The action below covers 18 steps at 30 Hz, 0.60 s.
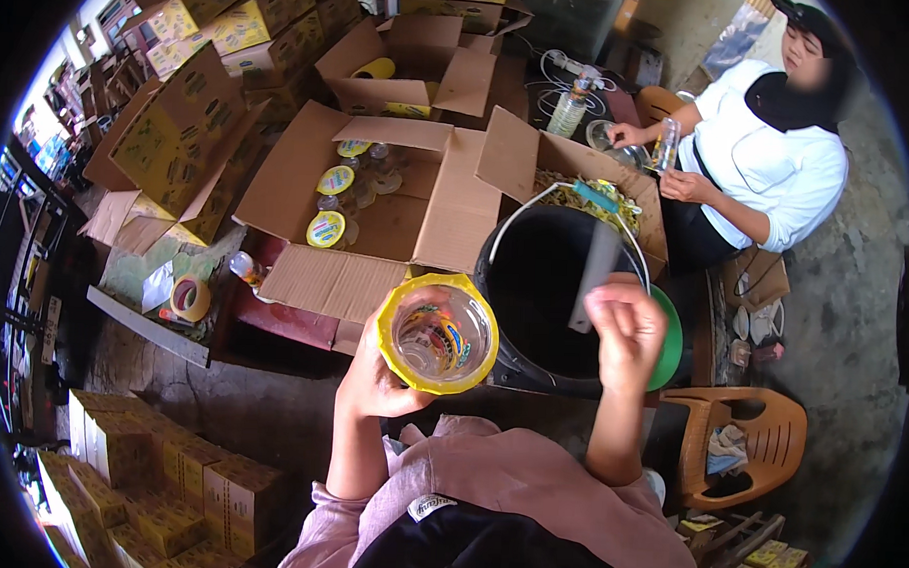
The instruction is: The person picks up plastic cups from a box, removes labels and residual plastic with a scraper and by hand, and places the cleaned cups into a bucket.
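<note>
In my left hand, the fingers wrap round a clear plastic jar with a scalloped yellow rim; its mouth faces up toward me. Coloured print shows through the jar's wall. My right hand is raised at the right, closed on a flat grey blade-like strip, which is blurred by motion, so its exact kind is unclear. Just behind that hand is a black bucket with a wire handle and blue-green grip. A green round rim shows beside the bucket.
An open carton holds several yellow-topped jars. Another carton contains yellow wrapping scraps. Tape lies at left. A co-worker at right holds a clear jar. An orange chair and stacked cartons stand near me.
</note>
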### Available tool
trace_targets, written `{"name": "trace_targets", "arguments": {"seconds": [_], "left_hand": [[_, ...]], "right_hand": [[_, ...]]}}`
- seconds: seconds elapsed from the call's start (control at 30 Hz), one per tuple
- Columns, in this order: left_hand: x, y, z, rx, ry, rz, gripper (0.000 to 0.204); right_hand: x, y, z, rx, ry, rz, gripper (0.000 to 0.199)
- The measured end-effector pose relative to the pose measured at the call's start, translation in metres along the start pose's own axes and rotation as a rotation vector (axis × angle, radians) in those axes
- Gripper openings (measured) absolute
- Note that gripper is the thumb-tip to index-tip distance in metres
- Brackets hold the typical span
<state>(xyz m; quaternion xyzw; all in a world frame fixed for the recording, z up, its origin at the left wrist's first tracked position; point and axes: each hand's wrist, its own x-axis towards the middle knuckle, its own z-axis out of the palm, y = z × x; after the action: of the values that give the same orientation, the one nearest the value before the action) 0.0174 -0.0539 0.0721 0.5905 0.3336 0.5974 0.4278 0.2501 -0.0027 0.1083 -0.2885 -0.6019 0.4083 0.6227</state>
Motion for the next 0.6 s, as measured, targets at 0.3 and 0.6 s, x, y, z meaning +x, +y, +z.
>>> {"name": "trace_targets", "arguments": {"seconds": [0.3, 0.6], "left_hand": [[0.024, -0.051, 0.087, -0.361, -0.148, -0.092, 0.061], [0.037, -0.100, 0.129, -0.501, -0.093, -0.230, 0.053]], "right_hand": [[-0.078, 0.053, -0.202, 0.032, 0.727, 0.174, 0.020], [-0.115, 0.193, -0.269, -0.840, 0.667, 0.680, 0.050]]}}
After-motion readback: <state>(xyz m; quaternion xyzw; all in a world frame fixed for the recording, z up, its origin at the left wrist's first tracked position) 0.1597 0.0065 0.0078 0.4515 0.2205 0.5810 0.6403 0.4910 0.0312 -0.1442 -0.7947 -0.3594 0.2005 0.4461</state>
